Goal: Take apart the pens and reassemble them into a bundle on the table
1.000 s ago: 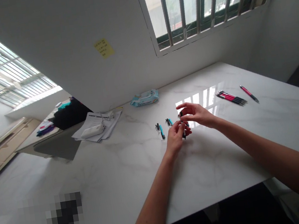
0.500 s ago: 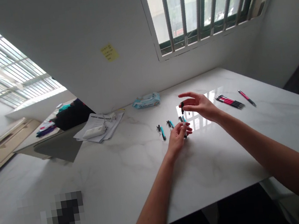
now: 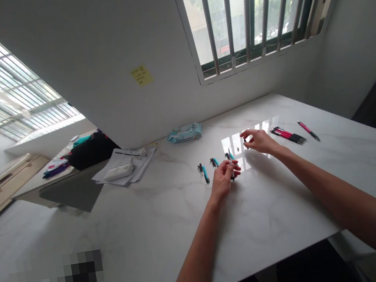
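My left hand (image 3: 223, 176) is closed around a dark pen body (image 3: 231, 168) near the middle of the white marble table (image 3: 173, 228). My right hand (image 3: 260, 141) reaches out beyond it and pinches a small dark pen part (image 3: 245, 141) low over the tabletop. Teal and black pens (image 3: 204, 173) and loose pen pieces (image 3: 214, 161) lie just left of my left hand. A bundle of pink pens (image 3: 288, 135) lies to the right of my right hand, with a single pink pen (image 3: 308, 130) further right.
A pack of wet wipes (image 3: 184, 132) lies by the wall. Papers with a white object on top (image 3: 123, 166) sit at the back left. A yellow sticky note (image 3: 141, 75) is on the wall. A barred window (image 3: 243, 15) is above the table.
My right hand has pulled the small dark part off the pen and carried it right and down toward the tabletop. My left hand kept the pen body and stayed put.
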Demonstrator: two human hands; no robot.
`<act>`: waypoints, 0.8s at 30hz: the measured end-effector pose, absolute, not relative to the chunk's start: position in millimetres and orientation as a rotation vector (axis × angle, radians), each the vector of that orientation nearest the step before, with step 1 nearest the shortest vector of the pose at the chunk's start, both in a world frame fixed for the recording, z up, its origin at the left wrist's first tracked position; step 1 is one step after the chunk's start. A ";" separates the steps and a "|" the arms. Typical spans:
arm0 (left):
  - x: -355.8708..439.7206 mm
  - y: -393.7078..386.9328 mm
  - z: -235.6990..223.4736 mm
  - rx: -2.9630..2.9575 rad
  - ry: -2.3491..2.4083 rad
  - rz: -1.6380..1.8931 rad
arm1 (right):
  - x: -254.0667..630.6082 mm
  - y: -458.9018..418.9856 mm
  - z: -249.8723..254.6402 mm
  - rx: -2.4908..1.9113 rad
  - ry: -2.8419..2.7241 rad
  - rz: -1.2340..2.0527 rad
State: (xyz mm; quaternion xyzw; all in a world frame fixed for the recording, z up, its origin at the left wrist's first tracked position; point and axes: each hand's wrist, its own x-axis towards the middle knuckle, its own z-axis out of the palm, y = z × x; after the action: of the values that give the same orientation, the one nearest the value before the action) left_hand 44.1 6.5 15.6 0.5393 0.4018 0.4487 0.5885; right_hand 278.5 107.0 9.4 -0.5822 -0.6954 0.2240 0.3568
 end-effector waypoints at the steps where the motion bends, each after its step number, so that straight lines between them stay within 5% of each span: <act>1: 44.4 6.5 15.5 1.252 0.935 1.043 | 276.8 106.5 2.9 -1.527 -1.819 0.578; 24: 40.2 8.3 20.1 1.251 0.965 1.055 | 268.8 82.4 8.2 -1.482 -2.177 0.824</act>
State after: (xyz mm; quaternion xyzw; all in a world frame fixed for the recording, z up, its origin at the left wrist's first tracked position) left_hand 40.2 8.3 20.1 0.5357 0.4132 0.4516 0.5817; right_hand 268.8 82.4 8.2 -0.5272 -0.7746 0.2933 0.1899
